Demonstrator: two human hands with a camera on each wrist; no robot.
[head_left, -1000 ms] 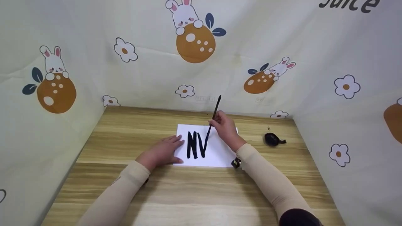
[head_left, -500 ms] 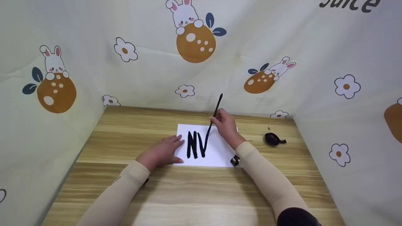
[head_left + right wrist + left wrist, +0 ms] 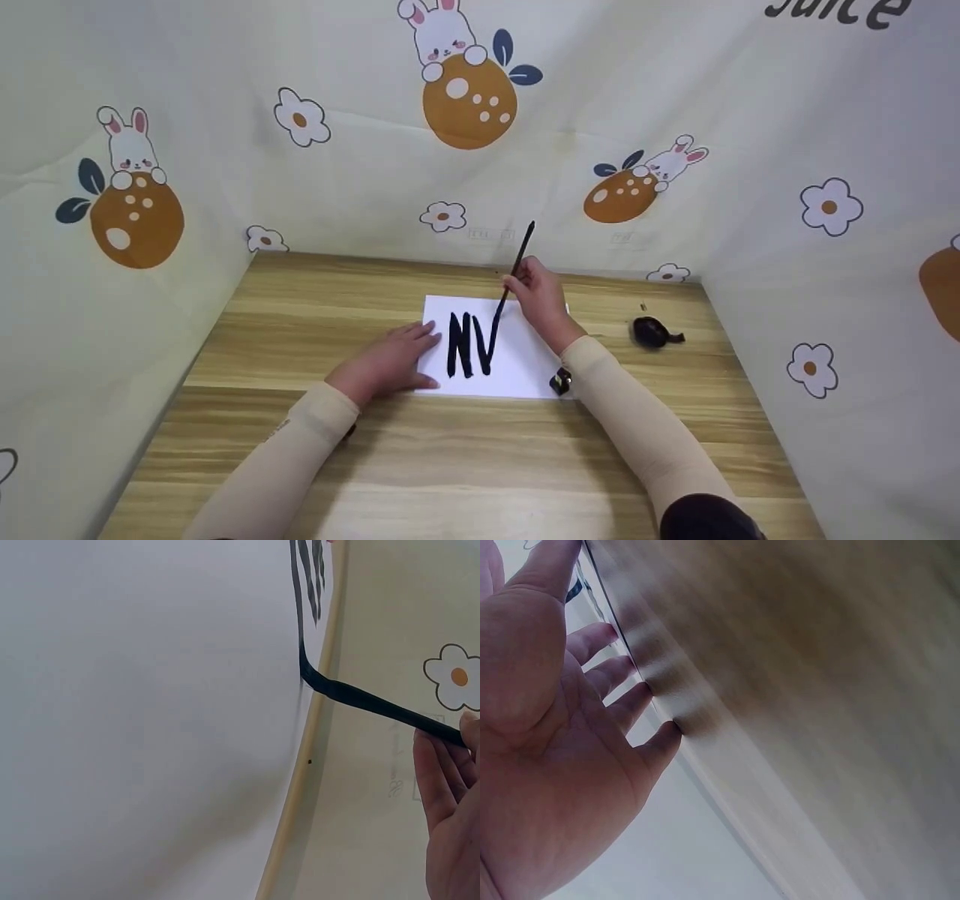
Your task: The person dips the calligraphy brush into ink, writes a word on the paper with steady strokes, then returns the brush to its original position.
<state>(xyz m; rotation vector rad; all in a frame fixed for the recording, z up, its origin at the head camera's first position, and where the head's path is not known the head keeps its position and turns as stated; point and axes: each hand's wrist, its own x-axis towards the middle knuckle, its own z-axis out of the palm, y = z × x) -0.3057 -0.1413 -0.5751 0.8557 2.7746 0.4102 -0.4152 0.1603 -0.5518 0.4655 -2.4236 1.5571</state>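
A white sheet of paper (image 3: 525, 367) lies on the wooden table, marked with thick black strokes that read like "NV". My right hand (image 3: 541, 294) pinches a dark paintbrush (image 3: 517, 262) partway along its handle. In the right wrist view the bent bristles of the brush (image 3: 309, 673) touch the paper at the end of a black stroke, and the fingers (image 3: 431, 772) hold the handle. My left hand (image 3: 390, 358) rests on the paper's left edge with fingers spread. The left wrist view shows that hand (image 3: 562, 720) with its fingertips down at the surface.
A small black dish with a short handle (image 3: 649, 332), its contents too dark to tell, stands on the table (image 3: 465, 465) to the right of the paper. Cloth printed with rabbits, oranges and flowers (image 3: 360, 180) surrounds the table at the back and sides.
My right hand has moved slightly up and away with the brush, so the right arm of the "V" stroke reaches higher. The left hand has stayed in place.
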